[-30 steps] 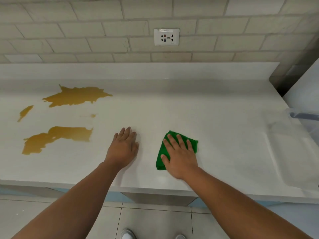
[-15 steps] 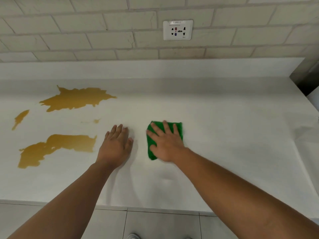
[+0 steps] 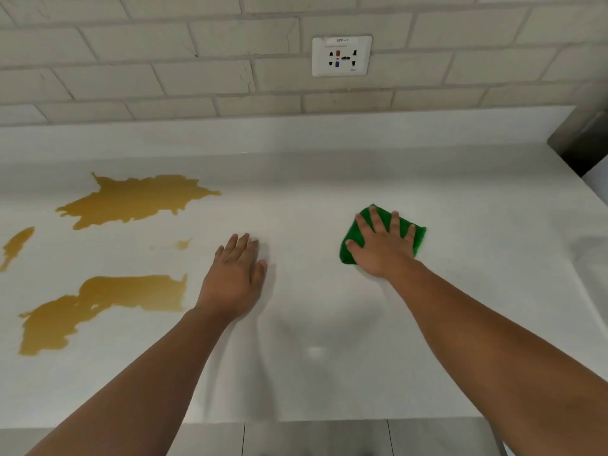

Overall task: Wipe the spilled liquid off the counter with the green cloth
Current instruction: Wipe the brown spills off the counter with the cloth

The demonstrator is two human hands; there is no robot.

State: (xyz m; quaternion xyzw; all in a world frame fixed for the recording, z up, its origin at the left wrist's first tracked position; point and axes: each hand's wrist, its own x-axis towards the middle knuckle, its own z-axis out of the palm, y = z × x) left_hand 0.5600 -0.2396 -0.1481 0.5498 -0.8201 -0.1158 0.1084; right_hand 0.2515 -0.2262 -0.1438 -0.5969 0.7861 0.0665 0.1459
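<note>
The white, smooth stone counter [image 3: 362, 340] fills most of the view, its front edge showing at six o'clock, with grey floor tiles below cut off by the frame. Behind it, at twelve o'clock, rises a wall of pale rectangular bricks [image 3: 158, 77]. Amber-brown spilled liquid lies on the counter's left part: a large jagged puddle [image 3: 135, 200] at ten o'clock, a second long puddle [image 3: 98, 307] at eight o'clock, and a narrow streak [image 3: 16, 245] at nine o'clock, cut by the frame edge. The left hand [image 3: 235, 278] lies flat on bare counter, fingers straight and close together, holding nothing, just right of the lower puddle. The right hand [image 3: 383, 248] presses palm-down, fingers straight and spread, on the folded green cloth [image 3: 349, 255], at three o'clock from the left hand and well apart from every puddle. The hand hides most of the cloth; only its edges show. A white wall socket [image 3: 342, 56] sits at twelve o'clock; its label is too small to read.
</note>
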